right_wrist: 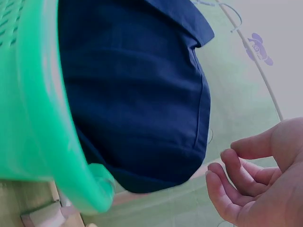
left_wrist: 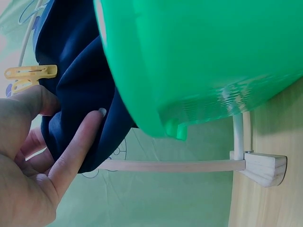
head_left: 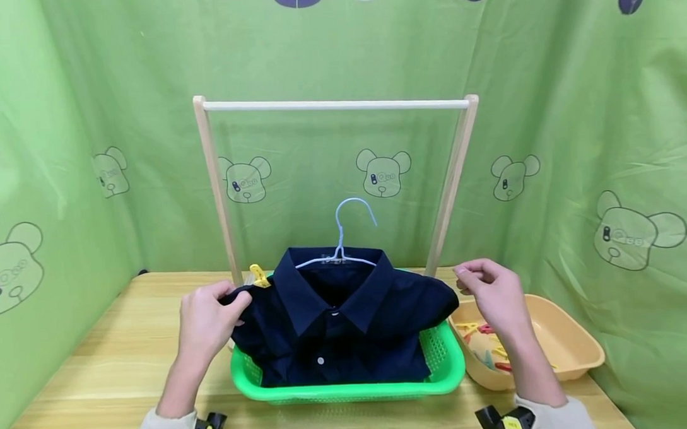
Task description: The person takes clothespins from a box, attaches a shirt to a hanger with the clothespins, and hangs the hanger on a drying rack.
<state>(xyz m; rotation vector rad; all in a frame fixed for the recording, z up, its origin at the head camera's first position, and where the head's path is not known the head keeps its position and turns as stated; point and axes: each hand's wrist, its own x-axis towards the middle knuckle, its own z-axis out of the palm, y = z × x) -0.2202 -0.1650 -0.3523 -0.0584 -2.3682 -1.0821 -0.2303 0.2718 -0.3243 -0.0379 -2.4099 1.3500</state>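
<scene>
A dark navy collared shirt (head_left: 347, 315) sits in a green basket (head_left: 349, 391), with a pale blue wire hanger (head_left: 340, 233) inside its collar and the hook sticking up. My left hand (head_left: 208, 320) pinches the shirt's left-side shoulder edge between thumb and fingers. Just above that grip, a yellow clothespin (left_wrist: 33, 72) is clipped on the cloth, also visible in the head view. To the right of the shirt, my right hand (head_left: 496, 297) hangs in the air, apart from the cloth. Its fingers (right_wrist: 232, 189) are loosely bent, and nothing shows between them.
Behind the basket stands a rack with wooden posts (head_left: 453, 179) and a white crossbar (head_left: 334, 104). An orange tub (head_left: 569, 339) at the right holds several coloured clothespins (head_left: 498, 354). Everything stands on a wooden table (head_left: 115, 349), with green printed curtains (head_left: 337, 44) around it.
</scene>
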